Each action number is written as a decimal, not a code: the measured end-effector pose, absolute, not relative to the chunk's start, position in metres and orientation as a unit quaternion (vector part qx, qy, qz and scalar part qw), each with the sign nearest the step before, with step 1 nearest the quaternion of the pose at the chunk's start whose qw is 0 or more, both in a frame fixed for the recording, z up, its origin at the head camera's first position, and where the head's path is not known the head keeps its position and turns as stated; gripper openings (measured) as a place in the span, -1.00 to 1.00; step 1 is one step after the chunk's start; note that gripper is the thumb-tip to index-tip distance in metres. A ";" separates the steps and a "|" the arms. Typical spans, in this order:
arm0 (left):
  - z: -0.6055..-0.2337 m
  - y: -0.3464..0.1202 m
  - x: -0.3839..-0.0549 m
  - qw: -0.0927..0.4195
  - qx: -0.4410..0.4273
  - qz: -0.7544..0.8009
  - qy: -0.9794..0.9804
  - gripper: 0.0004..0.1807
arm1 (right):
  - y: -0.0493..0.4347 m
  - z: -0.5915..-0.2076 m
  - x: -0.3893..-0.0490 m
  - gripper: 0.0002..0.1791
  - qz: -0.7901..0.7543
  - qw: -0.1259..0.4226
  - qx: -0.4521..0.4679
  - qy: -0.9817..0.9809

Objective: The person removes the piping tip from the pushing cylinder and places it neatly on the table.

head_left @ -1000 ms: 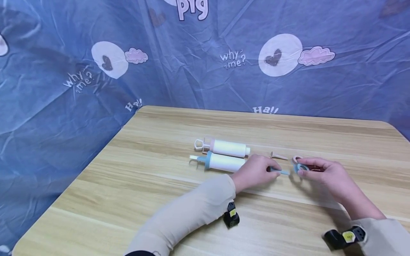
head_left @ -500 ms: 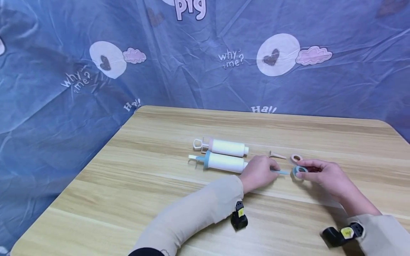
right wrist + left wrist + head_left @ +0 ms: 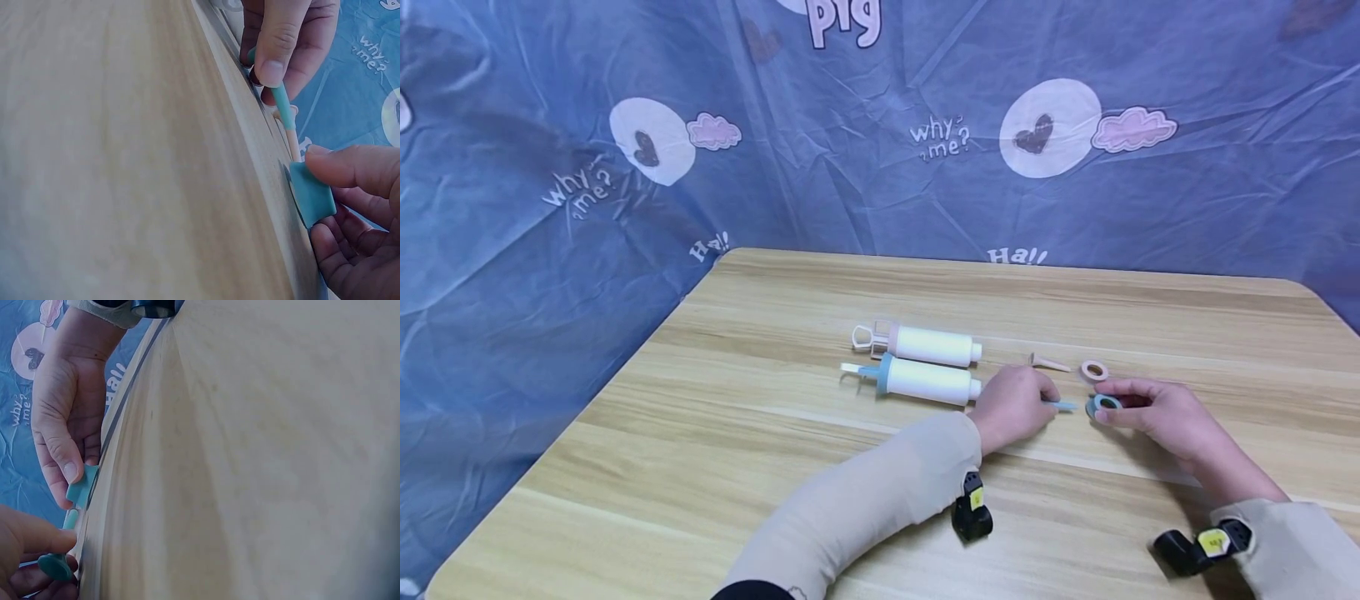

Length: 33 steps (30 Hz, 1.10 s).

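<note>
My left hand (image 3: 1015, 403) pinches a thin teal stick (image 3: 1063, 406) low over the table. A round flange (image 3: 55, 566) at the stick's end shows in the left wrist view. Between thumb and fingers my right hand (image 3: 1167, 413) holds a short teal ring (image 3: 314, 195) by its sides, down at the tabletop. Stick and ring lie in line, a small gap apart in the head view. Just beyond them are a pale pink stick (image 3: 1051, 364) with a flared end and a pale pink ring (image 3: 1086, 372).
Two toy syringes lie side by side left of my left hand: a white one with a pink collar (image 3: 934, 347) and a white one with a blue collar (image 3: 928, 381). The wooden table (image 3: 700, 450) ends at a blue printed cloth (image 3: 850, 192) behind.
My left hand has moved a little to the right with the teal stick. My right hand has brought the teal ring slightly down and nearer, so the pink ring shows whole.
</note>
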<state>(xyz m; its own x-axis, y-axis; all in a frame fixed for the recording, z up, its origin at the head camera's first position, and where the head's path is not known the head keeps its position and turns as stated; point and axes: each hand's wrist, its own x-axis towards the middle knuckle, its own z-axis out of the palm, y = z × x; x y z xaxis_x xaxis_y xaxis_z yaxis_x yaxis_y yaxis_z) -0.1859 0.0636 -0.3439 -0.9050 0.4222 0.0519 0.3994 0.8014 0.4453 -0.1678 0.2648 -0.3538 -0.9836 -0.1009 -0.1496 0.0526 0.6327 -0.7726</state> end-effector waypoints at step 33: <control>-0.315 0.035 -0.187 -0.021 0.283 0.228 0.931 -0.65 | 0.234 -0.316 -0.171 -0.36 -0.383 -0.018 -0.054 0.922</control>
